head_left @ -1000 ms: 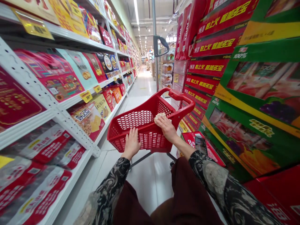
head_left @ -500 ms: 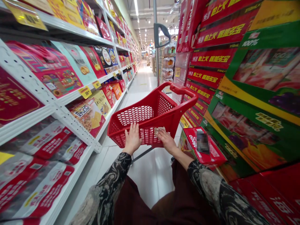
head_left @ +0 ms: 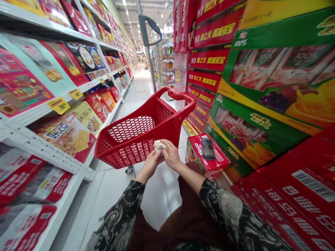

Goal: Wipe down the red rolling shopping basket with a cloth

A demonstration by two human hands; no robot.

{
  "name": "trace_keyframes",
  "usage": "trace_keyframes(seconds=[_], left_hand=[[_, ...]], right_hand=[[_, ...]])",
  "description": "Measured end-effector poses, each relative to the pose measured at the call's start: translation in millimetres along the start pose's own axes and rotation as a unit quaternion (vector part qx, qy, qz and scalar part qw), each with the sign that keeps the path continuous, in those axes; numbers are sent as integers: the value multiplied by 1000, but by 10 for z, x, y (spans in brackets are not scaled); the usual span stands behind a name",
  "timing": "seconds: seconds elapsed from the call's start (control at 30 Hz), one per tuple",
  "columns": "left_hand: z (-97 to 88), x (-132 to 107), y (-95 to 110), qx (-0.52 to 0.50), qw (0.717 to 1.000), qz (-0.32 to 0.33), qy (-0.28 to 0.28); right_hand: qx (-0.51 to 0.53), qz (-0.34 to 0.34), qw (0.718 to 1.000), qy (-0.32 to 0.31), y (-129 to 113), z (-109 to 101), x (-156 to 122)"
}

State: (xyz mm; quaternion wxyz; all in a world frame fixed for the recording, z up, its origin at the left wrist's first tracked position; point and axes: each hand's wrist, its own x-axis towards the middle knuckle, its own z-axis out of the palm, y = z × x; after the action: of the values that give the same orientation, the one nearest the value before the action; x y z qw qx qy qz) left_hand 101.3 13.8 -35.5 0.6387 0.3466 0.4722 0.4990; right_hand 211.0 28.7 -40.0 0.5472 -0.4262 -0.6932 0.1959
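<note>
A crumpled off-white cloth (head_left: 159, 145) is bunched between my hands, just in front of the perforated side of a red plastic shopping cart (head_left: 167, 130). My right hand (head_left: 170, 154) curls round the cloth from the right. From below and the left, my left hand (head_left: 152, 163) meets it with bent fingers closed on its lower part. Some of the fingertips are hidden where the hands overlap. The basket of the cart looks bare inside, and its handle (head_left: 183, 96) is at the far right end.
White shelves (head_left: 83, 170) with boxed and bagged snacks line the left. Stacked red drink cartons (head_left: 206, 62) and green juice cartons (head_left: 261, 80) rise on the right. A red box (head_left: 221, 155) sits by my right knee. A metal pole with a grey handle (head_left: 149, 31) stands behind the cart.
My left hand has left the cart's side and joined my right hand at the cloth. The right hand has drawn the cloth off the cart's wall towards me. The view has turned right.
</note>
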Motion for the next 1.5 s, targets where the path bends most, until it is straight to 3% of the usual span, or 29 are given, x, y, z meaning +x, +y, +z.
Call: trace_keyframes(seconds=[0.13,0.23,0.3,0.43,0.57,0.77,0.93,1.13,1.23,1.3,1.37,1.43,1.5], left_hand=[[64,-24,22,-64,997,33,21],[77,-68,33,-44,994,37,88],[97,-103,41,-42,995,34,89],[114,-138,56,-49,997,61,27],[-15,-114,19,-6,998,30,48],[-141,-80,-40,-14,998,36,58],[-113,-60,44,-39,998,50,26],[-85,-54,100,-53,998,28,21],[-66,-42,168,-15,999,23,30],[-100,-19,266,73,993,64,62],[-197,11,392,231,952,150,136],[-352,39,511,410,856,217,225],[-527,50,589,557,755,212,273]], right_hand=[[-23,17,1000,6,-29,117,-113],[-43,19,998,37,-30,187,-234],[-45,23,998,45,-26,229,-308],[-49,23,998,-32,-24,265,-382],[-34,30,990,-131,-25,176,-349],[-44,19,986,-157,-19,132,-342],[-137,-62,979,-138,0,182,-351],[-292,-208,927,-114,139,116,-258],[-309,-285,903,-87,222,67,-62],[-306,-308,899,-60,252,19,173],[-304,-293,906,-21,269,-20,460],[-296,-282,913,5,294,-12,725],[-282,-290,914,0,348,67,895]])
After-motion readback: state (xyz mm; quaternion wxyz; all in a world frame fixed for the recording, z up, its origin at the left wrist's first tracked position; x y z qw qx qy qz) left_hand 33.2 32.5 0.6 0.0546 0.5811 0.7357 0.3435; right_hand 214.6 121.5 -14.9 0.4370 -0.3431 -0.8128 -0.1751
